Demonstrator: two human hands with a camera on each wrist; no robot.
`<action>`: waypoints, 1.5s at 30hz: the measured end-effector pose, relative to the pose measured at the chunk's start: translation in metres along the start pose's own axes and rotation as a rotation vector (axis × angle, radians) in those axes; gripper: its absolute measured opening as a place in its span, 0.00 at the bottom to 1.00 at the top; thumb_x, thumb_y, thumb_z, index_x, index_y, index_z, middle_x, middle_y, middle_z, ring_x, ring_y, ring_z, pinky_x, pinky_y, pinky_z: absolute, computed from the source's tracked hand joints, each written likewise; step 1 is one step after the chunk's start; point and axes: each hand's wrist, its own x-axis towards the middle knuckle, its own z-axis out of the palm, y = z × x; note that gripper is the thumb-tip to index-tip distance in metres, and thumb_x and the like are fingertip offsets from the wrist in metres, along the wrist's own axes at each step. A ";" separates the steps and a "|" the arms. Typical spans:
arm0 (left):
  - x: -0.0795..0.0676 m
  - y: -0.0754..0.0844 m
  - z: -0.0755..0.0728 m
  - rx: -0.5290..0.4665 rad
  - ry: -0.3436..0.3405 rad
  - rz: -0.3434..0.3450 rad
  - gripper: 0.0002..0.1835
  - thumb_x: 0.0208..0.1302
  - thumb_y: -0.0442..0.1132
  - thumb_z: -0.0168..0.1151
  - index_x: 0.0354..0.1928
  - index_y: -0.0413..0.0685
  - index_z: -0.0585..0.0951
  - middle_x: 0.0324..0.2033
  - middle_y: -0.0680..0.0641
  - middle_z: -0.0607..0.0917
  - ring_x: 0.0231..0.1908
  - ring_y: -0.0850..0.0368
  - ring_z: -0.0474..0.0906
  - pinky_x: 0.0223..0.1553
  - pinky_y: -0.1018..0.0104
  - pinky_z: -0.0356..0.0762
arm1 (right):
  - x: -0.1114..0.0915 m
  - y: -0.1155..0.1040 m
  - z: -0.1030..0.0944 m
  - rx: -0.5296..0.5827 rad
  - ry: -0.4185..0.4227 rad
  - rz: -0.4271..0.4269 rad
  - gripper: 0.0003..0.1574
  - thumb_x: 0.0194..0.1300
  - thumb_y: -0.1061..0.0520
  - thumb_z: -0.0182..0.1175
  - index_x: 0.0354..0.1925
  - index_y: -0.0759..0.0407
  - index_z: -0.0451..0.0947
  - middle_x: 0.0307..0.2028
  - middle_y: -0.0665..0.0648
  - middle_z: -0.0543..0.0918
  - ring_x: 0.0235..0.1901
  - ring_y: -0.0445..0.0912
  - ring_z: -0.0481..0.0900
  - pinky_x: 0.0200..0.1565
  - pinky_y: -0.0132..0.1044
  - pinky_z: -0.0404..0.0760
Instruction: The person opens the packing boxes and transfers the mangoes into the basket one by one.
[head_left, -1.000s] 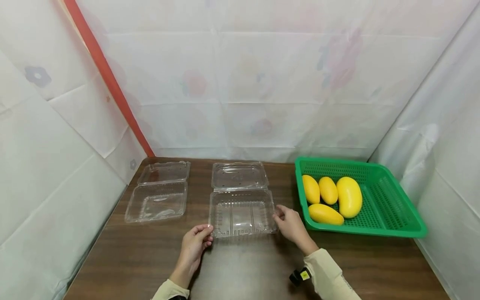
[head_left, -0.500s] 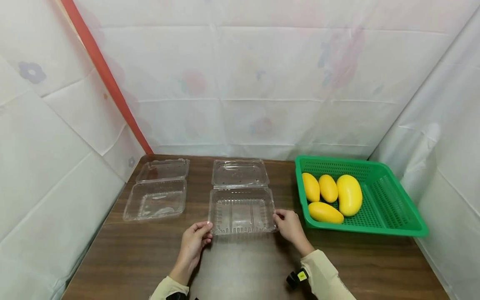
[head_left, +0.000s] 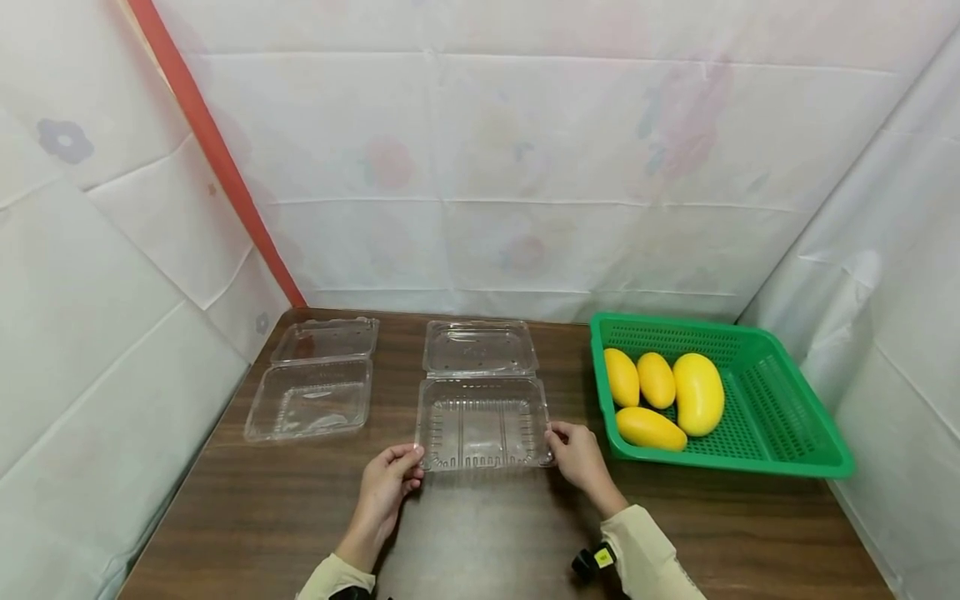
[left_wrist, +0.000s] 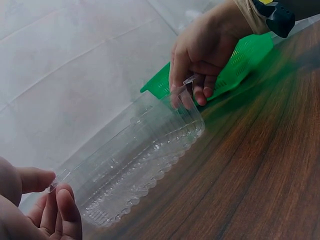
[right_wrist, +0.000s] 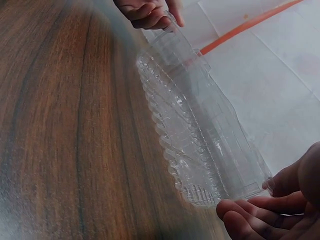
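Observation:
A clear plastic clamshell container (head_left: 483, 425) lies open on the table, its lid (head_left: 480, 348) folded back toward the wall. My left hand (head_left: 386, 487) pinches the rim at its near left corner between thumb and fingers. On the opposite side, my right hand (head_left: 581, 458) pinches the near right corner. In the left wrist view, the thumb and fingertips of the left hand (left_wrist: 42, 202) meet on the thin rim. The right wrist view shows the right hand (right_wrist: 280, 202) with its thumb over the rim and its fingers below.
A second open clear clamshell (head_left: 315, 400) lies to the left. At the right stands a green plastic basket (head_left: 787, 417) with several yellow mangoes (head_left: 699, 396) in its left part. White sheeting (head_left: 480, 167) closes off the back and sides of the brown table (head_left: 480, 542).
My right hand has closed its fingers on the right rim of the middle container. The left hand keeps its grip on the left corner; the basket and mangoes stay put.

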 end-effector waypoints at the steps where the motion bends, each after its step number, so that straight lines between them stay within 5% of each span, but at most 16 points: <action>1: 0.000 0.000 0.000 0.002 0.002 0.000 0.08 0.65 0.34 0.62 0.43 0.39 0.77 0.23 0.55 0.79 0.23 0.65 0.76 0.25 0.74 0.76 | 0.000 0.000 0.000 0.000 0.000 0.003 0.13 0.68 0.63 0.58 0.47 0.69 0.82 0.26 0.58 0.83 0.20 0.41 0.75 0.23 0.31 0.76; 26: 0.000 0.004 0.004 0.002 -0.006 0.004 0.09 0.64 0.34 0.63 0.44 0.37 0.76 0.24 0.56 0.79 0.23 0.65 0.76 0.26 0.74 0.76 | -0.001 0.000 -0.004 0.031 0.008 0.024 0.14 0.69 0.61 0.57 0.46 0.70 0.81 0.20 0.55 0.79 0.18 0.41 0.73 0.22 0.32 0.75; 35: 0.002 0.007 0.003 0.148 -0.006 0.111 0.18 0.64 0.29 0.61 0.52 0.31 0.68 0.21 0.55 0.79 0.19 0.65 0.76 0.23 0.75 0.77 | 0.003 -0.003 -0.006 -0.095 0.077 -0.034 0.11 0.64 0.60 0.62 0.42 0.67 0.84 0.29 0.57 0.85 0.25 0.41 0.77 0.29 0.31 0.77; 45: 0.004 0.015 -0.001 0.302 -0.033 0.176 0.21 0.62 0.33 0.65 0.54 0.33 0.70 0.21 0.55 0.80 0.18 0.64 0.74 0.21 0.73 0.71 | 0.005 -0.013 -0.012 -0.224 0.136 -0.105 0.15 0.60 0.59 0.67 0.45 0.65 0.82 0.32 0.57 0.84 0.31 0.47 0.80 0.39 0.44 0.83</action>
